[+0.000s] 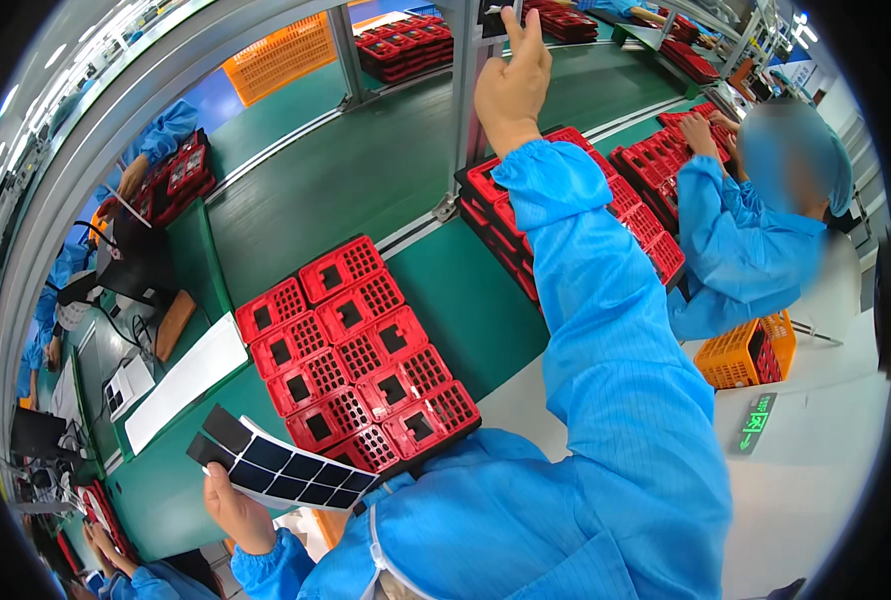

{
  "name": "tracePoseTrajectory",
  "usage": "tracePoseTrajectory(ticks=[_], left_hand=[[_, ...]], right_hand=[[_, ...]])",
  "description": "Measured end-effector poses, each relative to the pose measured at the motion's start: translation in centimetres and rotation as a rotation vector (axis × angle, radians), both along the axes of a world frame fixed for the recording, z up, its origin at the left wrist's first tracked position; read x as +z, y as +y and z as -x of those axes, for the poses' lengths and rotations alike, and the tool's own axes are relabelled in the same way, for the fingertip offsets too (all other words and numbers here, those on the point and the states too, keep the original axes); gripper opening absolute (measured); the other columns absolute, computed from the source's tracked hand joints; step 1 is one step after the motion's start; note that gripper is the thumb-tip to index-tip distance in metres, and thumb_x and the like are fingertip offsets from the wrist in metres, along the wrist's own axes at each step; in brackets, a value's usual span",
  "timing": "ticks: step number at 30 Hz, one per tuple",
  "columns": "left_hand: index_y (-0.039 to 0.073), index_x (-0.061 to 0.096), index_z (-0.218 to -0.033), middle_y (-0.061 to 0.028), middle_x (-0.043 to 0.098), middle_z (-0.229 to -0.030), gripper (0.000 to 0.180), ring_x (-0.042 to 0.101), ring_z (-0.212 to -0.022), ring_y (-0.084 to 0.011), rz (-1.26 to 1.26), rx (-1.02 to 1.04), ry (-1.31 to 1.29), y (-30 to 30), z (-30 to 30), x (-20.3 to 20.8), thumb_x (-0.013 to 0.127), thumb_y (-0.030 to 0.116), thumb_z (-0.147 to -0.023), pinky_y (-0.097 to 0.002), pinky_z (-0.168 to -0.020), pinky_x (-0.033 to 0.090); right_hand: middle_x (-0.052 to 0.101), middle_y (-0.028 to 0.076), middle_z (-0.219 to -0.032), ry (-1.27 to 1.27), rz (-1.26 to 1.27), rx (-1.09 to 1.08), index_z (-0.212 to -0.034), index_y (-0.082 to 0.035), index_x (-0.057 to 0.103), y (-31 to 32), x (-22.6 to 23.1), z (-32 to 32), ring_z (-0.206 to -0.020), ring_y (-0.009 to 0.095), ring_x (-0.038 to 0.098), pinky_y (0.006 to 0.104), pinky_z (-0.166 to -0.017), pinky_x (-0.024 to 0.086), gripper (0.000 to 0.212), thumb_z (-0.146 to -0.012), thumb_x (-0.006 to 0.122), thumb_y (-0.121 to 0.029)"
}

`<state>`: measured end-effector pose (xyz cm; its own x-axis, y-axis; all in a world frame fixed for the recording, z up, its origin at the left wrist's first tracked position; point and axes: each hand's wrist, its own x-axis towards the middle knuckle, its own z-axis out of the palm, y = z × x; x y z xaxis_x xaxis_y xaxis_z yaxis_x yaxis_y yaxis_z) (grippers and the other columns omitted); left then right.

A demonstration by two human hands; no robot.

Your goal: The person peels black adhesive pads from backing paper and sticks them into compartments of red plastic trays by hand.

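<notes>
My left hand (235, 510) grips a white-backed sheet of black square stickers (295, 474) by its near left corner. The sheet overlaps the front corner of a red compartment tray (355, 350), whose cells each have a square opening and a perforated grid. High at the top, my right hand (515, 85) is raised beside the metal post (462, 90). Two of its fingers stretch upward, apart, and the others are partly curled. Their tips are at a small dark item (495, 20) on the post; whether they touch it is unclear.
Stacked red trays (525, 240) stand right of the post, under my right arm. A co-worker in blue (755, 230) handles trays at the right. A white strip (187, 384) lies left of my tray. Beyond runs the green conveyor (305, 190). An orange crate (745, 352) sits low right.
</notes>
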<state>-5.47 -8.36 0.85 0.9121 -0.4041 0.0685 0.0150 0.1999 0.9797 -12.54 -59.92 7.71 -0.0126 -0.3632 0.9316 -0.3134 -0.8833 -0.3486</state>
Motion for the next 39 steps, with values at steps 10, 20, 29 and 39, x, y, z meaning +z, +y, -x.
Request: tracePoseTrajectory(ticks=[10, 20, 29, 39], left_hand=[[-0.004, 0.061, -0.101, -0.0078, 0.065, -0.099, 0.029, 0.056, -0.091, -0.0119, -0.005, -0.013, -0.042, 0.4, -2.3, 0.3, 0.048, 0.022, -0.096, -0.0252, -0.084, 0.041], [-0.004, 0.063, -0.104, -0.0049, 0.064, -0.098, 0.028, 0.056, -0.088, -0.0134, -0.114, -0.306, -0.065, 1.5, -8.0, 0.9, 0.055, 0.019, -0.091, -0.0274, -0.081, 0.042], [-0.005, 0.064, -0.095, -0.0040, 0.060, -0.092, 0.021, 0.053, -0.080, -0.0092, -0.206, -0.455, -0.001, -0.3, -7.1, -0.6, 0.058, 0.015, -0.091, -0.0235, -0.068, 0.042], [-0.002, 0.066, -0.093, -0.0030, 0.065, -0.087, 0.025, 0.056, -0.078, -0.0082, -0.238, -0.326, 0.161, 0.3, -7.0, -2.8, 0.056, 0.020, -0.093, -0.0222, -0.069, 0.044]], right_hand=[[0.061, 0.015, -0.100, -0.682, -0.878, 1.059, -0.119, 0.006, 0.045, 10.1, -1.3, 0.5, -0.084, 0.018, 0.056, 0.0290, -0.077, 0.047, 0.038, -0.083, 0.047, -0.006], [0.061, 0.006, -0.085, -0.317, -1.556, 1.331, -0.102, 0.002, 0.059, 24.8, -6.9, -1.7, -0.079, 0.014, 0.058, 0.0250, -0.074, 0.048, 0.018, -0.090, 0.057, -0.011], [0.064, 0.005, -0.086, 0.125, -1.481, 1.244, -0.100, 0.002, 0.062, 34.0, -8.3, -2.8, -0.076, 0.011, 0.060, 0.0233, -0.070, 0.050, 0.014, -0.090, 0.056, -0.006], [0.057, 0.007, -0.093, 0.356, -0.628, 0.989, -0.086, -0.008, 0.062, 37.0, -9.4, -3.1, -0.086, 0.024, 0.053, 0.0340, -0.076, 0.042, 0.017, -0.072, 0.070, -0.002]])
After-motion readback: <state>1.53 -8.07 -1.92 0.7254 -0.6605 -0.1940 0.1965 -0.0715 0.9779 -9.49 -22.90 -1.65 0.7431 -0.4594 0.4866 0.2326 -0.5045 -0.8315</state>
